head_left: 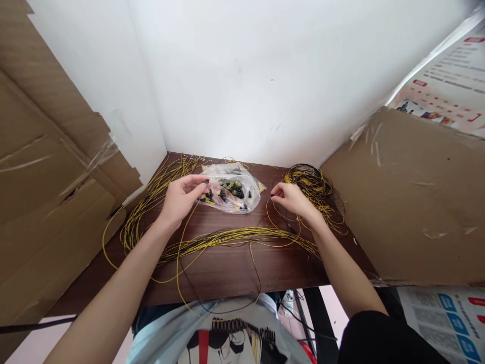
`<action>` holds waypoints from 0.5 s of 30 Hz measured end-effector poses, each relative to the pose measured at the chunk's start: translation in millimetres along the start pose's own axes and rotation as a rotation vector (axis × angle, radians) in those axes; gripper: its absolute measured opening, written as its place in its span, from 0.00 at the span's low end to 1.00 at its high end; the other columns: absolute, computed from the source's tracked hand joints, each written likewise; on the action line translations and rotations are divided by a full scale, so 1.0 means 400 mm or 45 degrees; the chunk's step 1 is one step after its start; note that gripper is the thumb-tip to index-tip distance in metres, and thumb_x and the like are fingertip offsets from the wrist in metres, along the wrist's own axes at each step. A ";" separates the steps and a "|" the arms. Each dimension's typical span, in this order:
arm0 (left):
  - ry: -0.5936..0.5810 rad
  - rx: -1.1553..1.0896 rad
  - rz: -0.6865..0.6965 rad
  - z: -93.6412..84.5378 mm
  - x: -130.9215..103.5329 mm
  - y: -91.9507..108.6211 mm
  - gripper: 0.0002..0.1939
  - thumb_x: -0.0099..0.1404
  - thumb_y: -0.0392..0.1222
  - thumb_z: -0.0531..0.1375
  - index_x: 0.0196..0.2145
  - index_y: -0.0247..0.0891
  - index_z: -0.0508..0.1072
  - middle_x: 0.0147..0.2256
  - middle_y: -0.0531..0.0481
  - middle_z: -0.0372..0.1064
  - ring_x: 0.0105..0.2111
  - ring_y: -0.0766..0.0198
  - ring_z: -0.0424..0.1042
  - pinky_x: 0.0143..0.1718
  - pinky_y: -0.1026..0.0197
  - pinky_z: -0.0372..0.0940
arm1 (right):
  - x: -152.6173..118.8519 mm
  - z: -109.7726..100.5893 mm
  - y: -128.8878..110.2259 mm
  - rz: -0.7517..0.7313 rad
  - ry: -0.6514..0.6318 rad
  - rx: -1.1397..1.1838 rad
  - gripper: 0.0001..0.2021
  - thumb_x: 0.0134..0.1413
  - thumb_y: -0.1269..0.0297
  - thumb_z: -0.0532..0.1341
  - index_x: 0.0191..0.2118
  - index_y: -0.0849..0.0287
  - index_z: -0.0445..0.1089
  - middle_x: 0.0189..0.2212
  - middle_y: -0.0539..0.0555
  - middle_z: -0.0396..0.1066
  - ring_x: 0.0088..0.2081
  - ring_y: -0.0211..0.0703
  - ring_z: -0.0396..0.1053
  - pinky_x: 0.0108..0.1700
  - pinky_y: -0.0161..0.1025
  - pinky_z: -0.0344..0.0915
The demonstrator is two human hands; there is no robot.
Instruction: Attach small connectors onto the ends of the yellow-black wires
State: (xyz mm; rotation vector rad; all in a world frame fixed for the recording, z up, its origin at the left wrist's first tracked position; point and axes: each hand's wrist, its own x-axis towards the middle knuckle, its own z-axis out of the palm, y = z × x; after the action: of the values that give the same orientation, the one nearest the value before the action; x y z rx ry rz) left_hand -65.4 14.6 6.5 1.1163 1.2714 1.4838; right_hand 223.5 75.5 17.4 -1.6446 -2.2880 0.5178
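My left hand (182, 196) is closed in a pinch on a small black connector (206, 181), and a yellow wire (184, 232) hangs below those fingers. Across from it, my right hand (290, 196) pinches a small black piece (272, 195) at its fingertips, close to a looping yellow wire (267, 212); the exact kind of that piece is too small to tell. Between the hands lies an open clear plastic bag (248, 189) containing several black and yellow connectors (234, 188). The fingers of my left hand are over its left edge.
A long bundle of yellow and black wires (227, 235) crosses the dark brown table (227, 273). Further wires (147, 202) spread at the left, and a coil (310, 184) sits at the right. Cardboard (409, 202) borders the right side, more cardboard (45, 151) the left. A white wall (242, 81) stands behind.
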 end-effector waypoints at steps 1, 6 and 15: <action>-0.002 0.005 0.002 0.000 0.000 0.000 0.16 0.49 0.42 0.65 0.36 0.32 0.76 0.31 0.47 0.75 0.29 0.66 0.72 0.31 0.66 0.65 | 0.006 -0.006 -0.013 -0.032 0.009 0.106 0.04 0.48 0.70 0.61 0.33 0.63 0.69 0.30 0.54 0.72 0.31 0.37 0.67 0.35 0.35 0.63; 0.004 0.049 0.012 0.001 -0.003 -0.002 0.16 0.50 0.42 0.65 0.36 0.32 0.76 0.31 0.47 0.75 0.29 0.65 0.73 0.32 0.65 0.66 | 0.052 0.004 -0.105 -0.200 -0.110 0.642 0.09 0.44 0.66 0.65 0.33 0.62 0.68 0.29 0.53 0.71 0.30 0.36 0.68 0.32 0.35 0.66; -0.054 0.146 0.043 0.001 -0.009 -0.010 0.16 0.52 0.43 0.64 0.37 0.32 0.76 0.33 0.45 0.76 0.32 0.63 0.73 0.34 0.64 0.66 | 0.082 0.020 -0.127 -0.214 0.113 0.633 0.15 0.46 0.63 0.64 0.41 0.63 0.68 0.41 0.60 0.72 0.34 0.41 0.71 0.30 0.39 0.71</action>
State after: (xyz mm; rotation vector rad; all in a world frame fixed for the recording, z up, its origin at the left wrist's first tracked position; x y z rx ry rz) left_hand -63.8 11.5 2.4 1.2435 1.3279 1.4191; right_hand 166.5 90.8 33.3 -1.1996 -1.9964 0.8678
